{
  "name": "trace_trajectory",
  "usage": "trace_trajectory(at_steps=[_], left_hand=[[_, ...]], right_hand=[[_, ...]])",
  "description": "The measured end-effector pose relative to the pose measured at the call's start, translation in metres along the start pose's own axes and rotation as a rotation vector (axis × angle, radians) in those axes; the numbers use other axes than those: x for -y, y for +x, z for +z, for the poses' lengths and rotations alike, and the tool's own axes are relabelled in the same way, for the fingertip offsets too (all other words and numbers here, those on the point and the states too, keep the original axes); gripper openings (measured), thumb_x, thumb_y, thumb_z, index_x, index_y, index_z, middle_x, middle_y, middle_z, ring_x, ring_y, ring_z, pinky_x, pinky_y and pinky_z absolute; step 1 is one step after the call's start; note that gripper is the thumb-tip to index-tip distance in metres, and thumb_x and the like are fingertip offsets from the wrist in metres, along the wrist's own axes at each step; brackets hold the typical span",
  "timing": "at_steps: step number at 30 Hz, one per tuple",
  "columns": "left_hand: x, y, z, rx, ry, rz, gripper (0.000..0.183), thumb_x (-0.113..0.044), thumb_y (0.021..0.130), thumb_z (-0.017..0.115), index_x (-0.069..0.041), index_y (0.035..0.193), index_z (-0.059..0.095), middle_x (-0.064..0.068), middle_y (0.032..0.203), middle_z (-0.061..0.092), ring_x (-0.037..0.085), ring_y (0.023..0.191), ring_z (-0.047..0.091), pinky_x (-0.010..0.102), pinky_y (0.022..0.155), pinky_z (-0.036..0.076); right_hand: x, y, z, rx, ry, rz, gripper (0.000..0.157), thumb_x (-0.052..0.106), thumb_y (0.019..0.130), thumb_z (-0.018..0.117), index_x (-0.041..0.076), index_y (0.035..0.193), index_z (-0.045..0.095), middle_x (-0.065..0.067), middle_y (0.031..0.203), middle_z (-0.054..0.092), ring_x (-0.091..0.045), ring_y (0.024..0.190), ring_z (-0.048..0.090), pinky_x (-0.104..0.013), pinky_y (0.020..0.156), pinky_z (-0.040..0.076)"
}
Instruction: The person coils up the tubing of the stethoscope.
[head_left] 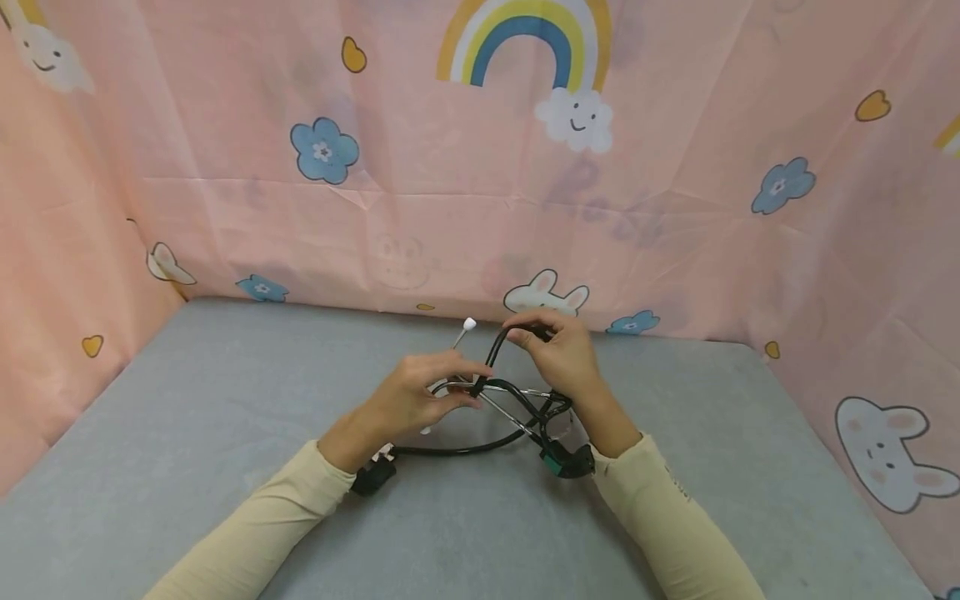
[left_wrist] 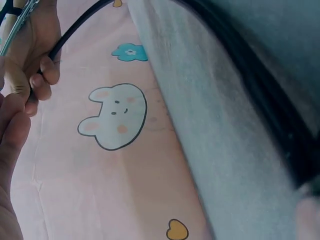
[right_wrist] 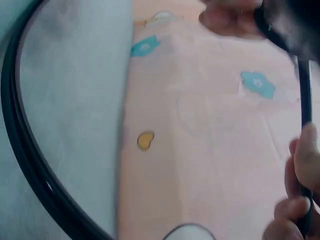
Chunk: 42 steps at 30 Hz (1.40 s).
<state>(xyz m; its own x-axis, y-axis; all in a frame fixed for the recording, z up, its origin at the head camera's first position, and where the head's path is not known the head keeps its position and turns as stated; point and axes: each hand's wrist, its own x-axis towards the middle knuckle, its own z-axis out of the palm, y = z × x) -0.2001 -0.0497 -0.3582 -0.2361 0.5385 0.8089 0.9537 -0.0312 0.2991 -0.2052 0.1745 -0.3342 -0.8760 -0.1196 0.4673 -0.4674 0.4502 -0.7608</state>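
Note:
A stethoscope with doubled black tubing [head_left: 450,452], thin metal ear tubes [head_left: 506,417] and a white ear tip [head_left: 469,323] is held up above the table. My left hand [head_left: 408,392] pinches it where the tubing and metal tubes meet, between thumb and fingers. Farther back and to the right, my right hand [head_left: 558,350] grips a bend of the black tubing. The right wrist view shows the right fingers [right_wrist: 300,170] curled round the tubing. A long loop of tubing [left_wrist: 250,75] sweeps across the left wrist view. I cannot make out the chest piece.
A grey cloth-covered table [head_left: 225,400] lies under both hands. Pink patterned curtain [head_left: 420,225] hangs behind it and along both sides. Black camera units sit at the left wrist [head_left: 372,475] and the right wrist [head_left: 567,461], close to the tubing.

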Motion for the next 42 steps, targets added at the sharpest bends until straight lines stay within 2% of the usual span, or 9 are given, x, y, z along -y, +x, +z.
trace_trajectory(at_steps=[5, 8, 15, 24, 28, 32, 37, 40, 42], left_hand=[[0.001, 0.0, -0.002, -0.008, 0.014, -0.011, 0.039, 0.005, 0.071, 0.084, 0.002, 0.107, 0.071, 0.011, 0.094, 0.074, 0.015, 0.077, 0.072, 0.015, 0.074, 0.056], [0.002, -0.002, -0.002, -0.011, 0.028, 0.002, 0.04, 0.006, 0.07, 0.084, 0.001, 0.107, 0.073, 0.008, 0.09, 0.072, 0.012, 0.073, 0.069, 0.013, 0.071, 0.055], [0.005, -0.004, 0.001, -0.052, 0.058, 0.053, 0.038, 0.006, 0.069, 0.085, 0.001, 0.105, 0.074, 0.004, 0.081, 0.069, 0.006, 0.065, 0.062, 0.011, 0.061, 0.049], [0.001, 0.002, -0.007, -0.28, -0.16, -0.065, 0.04, 0.016, 0.062, 0.083, 0.008, 0.099, 0.073, 0.014, 0.081, 0.072, 0.014, 0.074, 0.067, 0.022, 0.069, 0.057], [-0.002, 0.004, -0.008, -0.32, -0.238, -0.114, 0.041, 0.019, 0.064, 0.08, 0.01, 0.103, 0.071, 0.019, 0.082, 0.069, 0.008, 0.081, 0.067, 0.025, 0.072, 0.059], [-0.004, 0.004, -0.01, -0.36, -0.28, -0.174, 0.044, 0.022, 0.066, 0.077, 0.009, 0.108, 0.07, 0.022, 0.081, 0.066, 0.004, 0.085, 0.066, 0.026, 0.074, 0.06], [-0.003, 0.001, -0.014, -0.408, -0.261, -0.226, 0.043, 0.02, 0.069, 0.077, 0.008, 0.11, 0.069, 0.003, 0.097, 0.072, 0.004, 0.086, 0.067, 0.023, 0.075, 0.059], [-0.003, 0.001, -0.018, -0.467, -0.218, -0.261, 0.041, 0.02, 0.069, 0.077, 0.011, 0.108, 0.068, -0.011, 0.106, 0.07, 0.003, 0.084, 0.067, 0.021, 0.074, 0.058], [-0.003, 0.002, -0.021, -0.521, -0.173, -0.291, 0.042, 0.021, 0.068, 0.077, 0.012, 0.108, 0.067, -0.013, 0.106, 0.07, 0.002, 0.082, 0.066, 0.02, 0.071, 0.058]], right_hand=[[0.003, 0.001, 0.004, -0.149, 0.062, 0.014, 0.017, 0.01, 0.084, 0.077, 0.001, 0.097, 0.077, -0.018, 0.099, 0.073, 0.003, 0.08, 0.063, -0.015, 0.072, 0.053], [0.001, 0.001, 0.005, -0.176, 0.064, 0.03, 0.019, 0.012, 0.081, 0.079, 0.001, 0.097, 0.078, -0.018, 0.098, 0.075, 0.003, 0.079, 0.065, -0.015, 0.07, 0.052], [-0.009, 0.004, 0.001, 0.03, -0.011, 0.107, 0.021, 0.015, 0.086, 0.077, 0.004, 0.104, 0.076, -0.015, 0.102, 0.074, -0.003, 0.076, 0.059, -0.02, 0.066, 0.046], [-0.01, 0.002, 0.006, 0.108, 0.09, 0.147, 0.02, 0.015, 0.096, 0.066, 0.001, 0.11, 0.067, -0.014, 0.106, 0.069, -0.013, 0.091, 0.062, -0.024, 0.078, 0.05], [-0.006, -0.001, 0.016, 0.093, -0.051, 0.068, 0.012, 0.012, 0.091, 0.072, 0.001, 0.095, 0.072, -0.015, 0.092, 0.073, -0.015, 0.08, 0.064, -0.025, 0.072, 0.052], [-0.005, -0.007, 0.027, 0.091, -0.174, -0.085, 0.009, 0.014, 0.086, 0.078, 0.006, 0.083, 0.074, -0.006, 0.076, 0.072, -0.01, 0.064, 0.059, -0.023, 0.058, 0.047], [0.003, -0.016, 0.04, 0.121, -0.086, -0.151, 0.01, 0.019, 0.084, 0.081, 0.011, 0.08, 0.075, -0.003, 0.073, 0.07, -0.009, 0.061, 0.053, -0.024, 0.057, 0.042], [0.011, -0.02, 0.046, 0.123, -0.084, -0.103, 0.01, 0.022, 0.084, 0.08, 0.013, 0.081, 0.076, 0.0, 0.073, 0.071, -0.007, 0.059, 0.05, -0.022, 0.055, 0.041], [0.015, -0.021, 0.05, 0.124, -0.077, -0.099, 0.009, 0.021, 0.083, 0.081, 0.013, 0.086, 0.078, 0.001, 0.08, 0.074, -0.005, 0.061, 0.054, -0.022, 0.055, 0.044]])
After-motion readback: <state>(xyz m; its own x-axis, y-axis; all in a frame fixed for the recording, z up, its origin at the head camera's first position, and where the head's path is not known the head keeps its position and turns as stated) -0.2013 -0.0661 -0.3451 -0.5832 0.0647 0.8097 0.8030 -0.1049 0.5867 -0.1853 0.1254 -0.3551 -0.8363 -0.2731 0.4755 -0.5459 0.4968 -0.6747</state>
